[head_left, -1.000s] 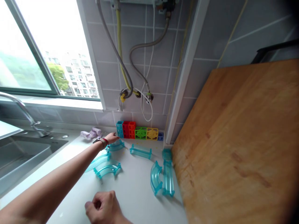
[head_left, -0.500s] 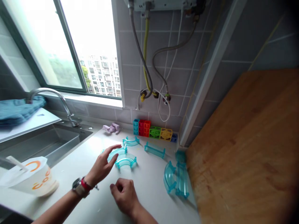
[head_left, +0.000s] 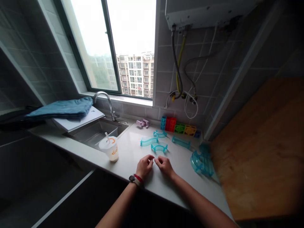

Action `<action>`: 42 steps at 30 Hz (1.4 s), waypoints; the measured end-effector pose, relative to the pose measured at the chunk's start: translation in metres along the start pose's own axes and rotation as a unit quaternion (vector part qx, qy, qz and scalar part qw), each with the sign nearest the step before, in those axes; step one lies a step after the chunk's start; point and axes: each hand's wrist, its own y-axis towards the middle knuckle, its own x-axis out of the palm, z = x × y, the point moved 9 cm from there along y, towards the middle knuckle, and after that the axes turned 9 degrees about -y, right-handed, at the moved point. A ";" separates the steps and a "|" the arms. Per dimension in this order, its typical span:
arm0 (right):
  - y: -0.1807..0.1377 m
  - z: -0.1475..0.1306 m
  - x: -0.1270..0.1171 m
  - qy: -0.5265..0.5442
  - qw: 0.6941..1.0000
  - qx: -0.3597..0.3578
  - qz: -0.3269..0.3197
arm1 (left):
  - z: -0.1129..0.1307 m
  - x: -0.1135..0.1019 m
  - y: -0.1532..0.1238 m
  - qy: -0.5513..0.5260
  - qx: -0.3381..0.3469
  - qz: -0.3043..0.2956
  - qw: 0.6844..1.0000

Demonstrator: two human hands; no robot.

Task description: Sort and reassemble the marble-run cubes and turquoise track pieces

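My left hand (head_left: pixel 144 165) and my right hand (head_left: pixel 164 164) rest close together on the pale countertop (head_left: pixel 133 158), both with fingers curled; whether anything is pinched between them is too small to tell. Just beyond them lie clear teal track pieces: a curved one (head_left: pixel 159 147), a wavy one (head_left: pixel 148 141), a small curve (head_left: pixel 160 134) and a straight one (head_left: pixel 181 142). More teal tracks (head_left: pixel 201 160) sit to the right. A row of coloured blocks (head_left: pixel 179 126) stands against the tiled wall.
A paper cup with a straw (head_left: pixel 110 148) stands near the counter's front edge, left of my hands. Behind it are a sink (head_left: pixel 95 131) and tap (head_left: pixel 107 101), with a blue cloth (head_left: pixel 61 108) on a white board. A large wooden board (head_left: pixel 258 145) fills the right. Small purple pieces (head_left: pixel 142 123) lie by the wall.
My left hand drew back from the teal tracks near the blocks to meet my right hand at the counter's front. The view pulled back and swung left, showing the sink and cup.
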 end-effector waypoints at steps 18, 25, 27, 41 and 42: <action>-0.121 0.001 -0.075 -0.364 0.930 -0.029 0.038 | -0.003 -0.021 0.016 0.149 0.023 0.010 0.988; -0.132 0.008 -0.088 -0.414 0.907 -0.012 0.079 | -0.003 -0.033 0.066 0.200 0.006 0.011 0.980; -0.132 0.008 -0.088 -0.420 0.904 -0.009 0.082 | -0.002 -0.027 0.074 0.206 0.011 -0.013 0.978; -0.135 0.009 -0.091 -0.423 0.902 -0.001 0.082 | -0.007 -0.005 0.088 0.208 0.012 -0.068 0.976; -0.135 0.009 -0.091 -0.422 0.903 -0.001 0.082 | -0.007 -0.004 0.087 0.209 0.012 -0.069 0.975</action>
